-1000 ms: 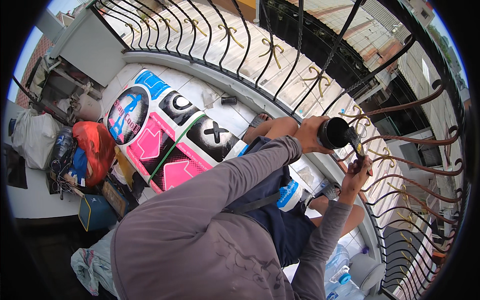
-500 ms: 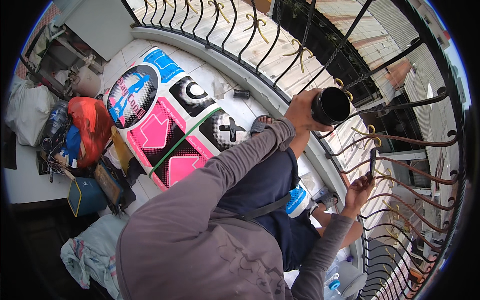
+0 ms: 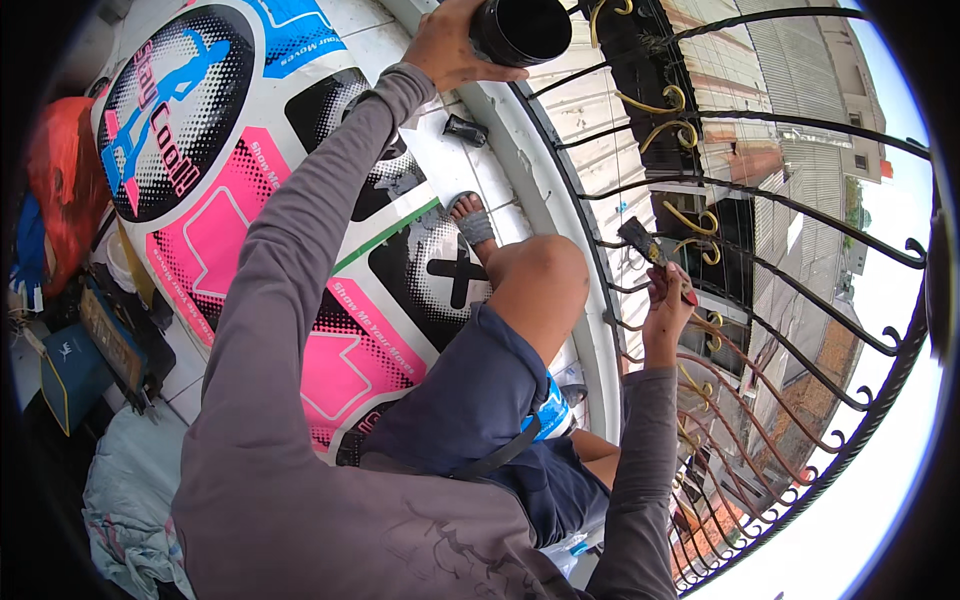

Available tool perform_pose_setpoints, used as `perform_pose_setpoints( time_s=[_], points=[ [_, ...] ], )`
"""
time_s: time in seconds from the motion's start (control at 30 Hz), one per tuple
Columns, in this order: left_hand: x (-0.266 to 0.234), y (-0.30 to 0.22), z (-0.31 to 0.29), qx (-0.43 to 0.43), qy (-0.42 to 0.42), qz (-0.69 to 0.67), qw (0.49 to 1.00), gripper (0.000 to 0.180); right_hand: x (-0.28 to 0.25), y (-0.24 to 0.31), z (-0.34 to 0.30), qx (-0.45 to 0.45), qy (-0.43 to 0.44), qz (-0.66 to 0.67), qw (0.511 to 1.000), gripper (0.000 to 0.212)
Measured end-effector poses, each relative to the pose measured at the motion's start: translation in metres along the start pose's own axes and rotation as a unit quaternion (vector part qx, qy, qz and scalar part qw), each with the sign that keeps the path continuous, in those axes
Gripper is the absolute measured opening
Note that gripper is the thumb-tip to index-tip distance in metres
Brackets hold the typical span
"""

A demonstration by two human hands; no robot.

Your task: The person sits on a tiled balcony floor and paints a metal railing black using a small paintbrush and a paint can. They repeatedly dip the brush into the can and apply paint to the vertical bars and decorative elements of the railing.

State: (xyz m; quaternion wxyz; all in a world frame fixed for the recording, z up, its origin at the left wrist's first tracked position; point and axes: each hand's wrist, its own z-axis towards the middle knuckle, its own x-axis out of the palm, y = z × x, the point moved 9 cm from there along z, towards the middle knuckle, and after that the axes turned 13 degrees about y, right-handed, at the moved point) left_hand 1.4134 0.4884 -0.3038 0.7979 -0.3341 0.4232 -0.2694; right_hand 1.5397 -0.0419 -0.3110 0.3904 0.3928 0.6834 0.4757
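My left hand [image 3: 445, 45] is wrapped round a round black can [image 3: 528, 25] at the top of the head view, its dark inside facing up. The fingers of my right hand [image 3: 667, 305] close on the handle of a flat paintbrush [image 3: 640, 243], of which a bit of red shows at the hand. Dark bristles with yellowish smears at their base point up and to the left. The brush lies in front of the scrolled metal railing [image 3: 755, 255]; I cannot tell whether it touches a bar. Some bars are dark, others brownish, with gold-coloured scroll ornaments.
A low white ledge [image 3: 545, 180] carries the railing. A printed pink, blue and black mat [image 3: 235, 230] covers much of the tiles at left. A small black object [image 3: 465, 130] lies near my sandalled foot [image 3: 472, 220]. Bags and a blue box [image 3: 75, 370] crowd the far left.
My view has shifted toward the railing. The can in my left hand now appears higher and further left. My right hand has raised the brush, turning its bristles up and to the left.
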Motion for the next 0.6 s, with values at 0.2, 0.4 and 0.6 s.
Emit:
perform_pose_setpoints(
  time_s=[0.2, 0.4, 0.6],
  points=[
    [-0.020, 0.056, 0.007, -0.031, -0.043, 0.013, 0.999, 0.092, 0.117, -0.033, 0.129, 0.095, 0.038, 0.044, 0.994, 0.024],
    [-0.044, 0.084, -0.004, -0.028, -0.090, -0.033, 0.995, 0.084, 0.290, 0.012, 0.192, -0.214, 0.289, -0.491, 0.794, 0.011],
    [-0.047, 0.101, -0.006, -0.080, -0.066, -0.049, 0.993, 0.077, 0.374, 0.001, 0.224, -0.297, 0.403, -0.576, 0.646, 0.009]
  ],
)
